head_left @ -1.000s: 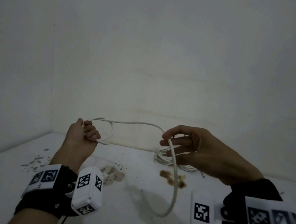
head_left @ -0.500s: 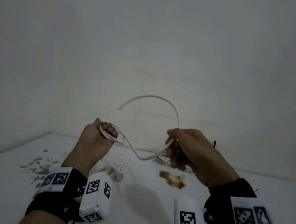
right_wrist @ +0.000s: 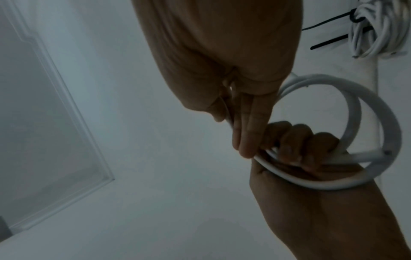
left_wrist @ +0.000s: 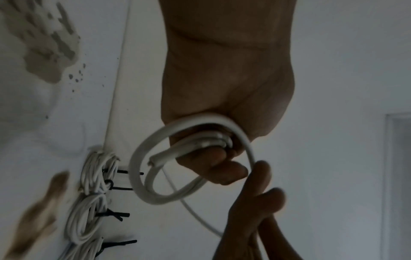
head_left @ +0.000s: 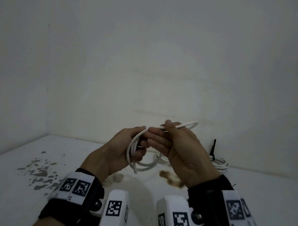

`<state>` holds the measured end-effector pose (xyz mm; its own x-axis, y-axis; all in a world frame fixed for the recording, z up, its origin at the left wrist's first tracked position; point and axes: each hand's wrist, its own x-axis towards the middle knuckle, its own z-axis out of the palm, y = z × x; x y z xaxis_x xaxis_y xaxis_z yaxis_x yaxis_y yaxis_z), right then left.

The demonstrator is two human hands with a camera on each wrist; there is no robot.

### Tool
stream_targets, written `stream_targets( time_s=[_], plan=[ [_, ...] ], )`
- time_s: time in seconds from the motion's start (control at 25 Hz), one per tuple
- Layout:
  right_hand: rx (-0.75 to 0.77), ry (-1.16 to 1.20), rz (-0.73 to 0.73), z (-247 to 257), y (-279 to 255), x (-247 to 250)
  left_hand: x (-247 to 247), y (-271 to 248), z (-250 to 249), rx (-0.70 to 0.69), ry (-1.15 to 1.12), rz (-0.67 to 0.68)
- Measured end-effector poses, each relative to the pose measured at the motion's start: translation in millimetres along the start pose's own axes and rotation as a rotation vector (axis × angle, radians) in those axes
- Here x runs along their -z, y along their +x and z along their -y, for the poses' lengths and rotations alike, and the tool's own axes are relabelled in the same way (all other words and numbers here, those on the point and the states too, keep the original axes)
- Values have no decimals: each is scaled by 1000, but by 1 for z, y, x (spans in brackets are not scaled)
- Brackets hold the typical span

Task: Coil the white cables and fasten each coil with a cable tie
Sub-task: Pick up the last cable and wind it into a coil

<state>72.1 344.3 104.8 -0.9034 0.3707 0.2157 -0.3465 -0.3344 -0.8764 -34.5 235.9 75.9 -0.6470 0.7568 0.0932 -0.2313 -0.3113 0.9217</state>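
Gripping several loops of a white cable (head_left: 140,164) in curled fingers, the left hand (head_left: 120,152) is holding the coil above the white counter (head_left: 19,187). The right hand (head_left: 182,152) is pinching the cable's loose strand just beside it, fingers touching the left hand's. Behind them, finished coils (left_wrist: 93,198) bound with black cable ties (left_wrist: 111,214) are lying against the wall (head_left: 149,58), near brown stains (head_left: 171,178).
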Motion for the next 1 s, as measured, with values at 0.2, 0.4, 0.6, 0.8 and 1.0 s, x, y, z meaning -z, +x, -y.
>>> stream_targets(
  time_s=[0.2, 0.4, 0.6, 0.8, 1.0],
  plan=[
    [53, 9, -103, 3, 8, 13, -4, 1, 5, 7, 272, -80],
    [91, -216, -213, 9, 9, 28, -5, 0, 9, -21, 440, -139],
    [49, -137, -423, 9, 15, 61, 8, 3, 4, -82, 387, -262],
    [-138, -70, -515, -21, 26, 80, 12, 8, 7, -79, 210, -320],
    [-209, 283, -596, -41, 41, 97, 18, 7, 1, -60, 116, -330]
  ],
)
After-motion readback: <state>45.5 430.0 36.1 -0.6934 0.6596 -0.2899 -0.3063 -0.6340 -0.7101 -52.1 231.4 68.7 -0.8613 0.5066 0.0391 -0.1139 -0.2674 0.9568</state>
